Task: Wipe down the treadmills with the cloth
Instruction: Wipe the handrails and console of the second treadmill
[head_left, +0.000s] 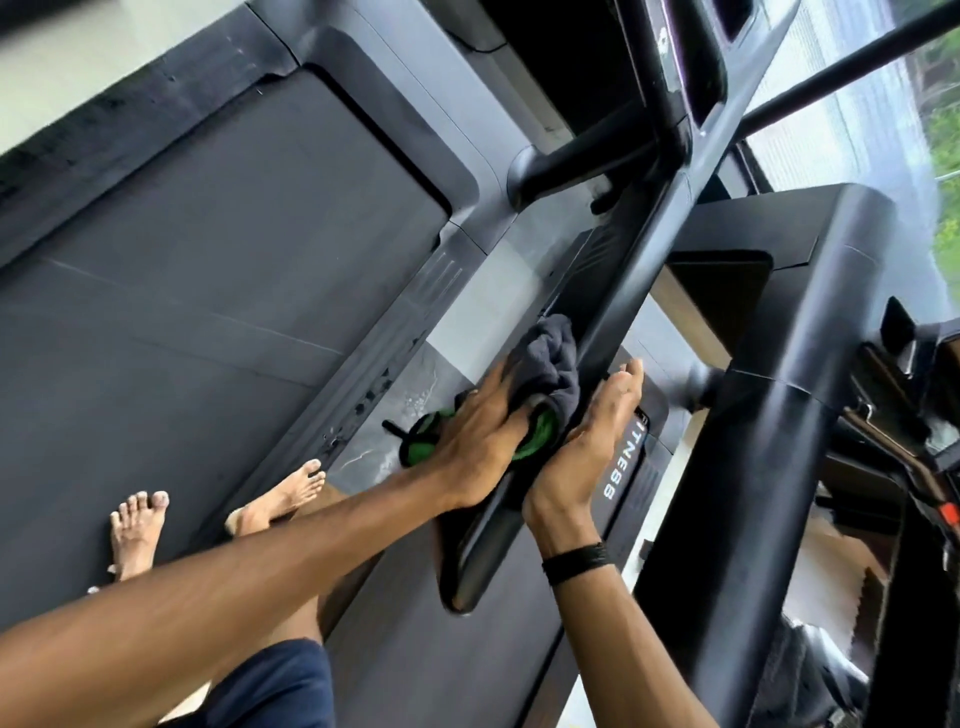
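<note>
I stand barefoot on a treadmill's dark belt (208, 312). Its black handrail (618, 306) runs diagonally up to the console posts. My left hand (478, 436) grips a bunched grey cloth (550, 364) and holds it against the left side of the rail. Something green and black (422, 442) shows under and around that hand; I cannot tell what it is. My right hand (587, 441), with a black band at the wrist, lies flat against the rail's other side with its fingers straight.
A second black treadmill (779, 457) stands close on the right, with "FITNESS" lettering on its side rail (621, 457). Black uprights and crossbars (670, 104) rise ahead. A window (883, 135) fills the upper right. My bare feet (137, 530) are on the belt.
</note>
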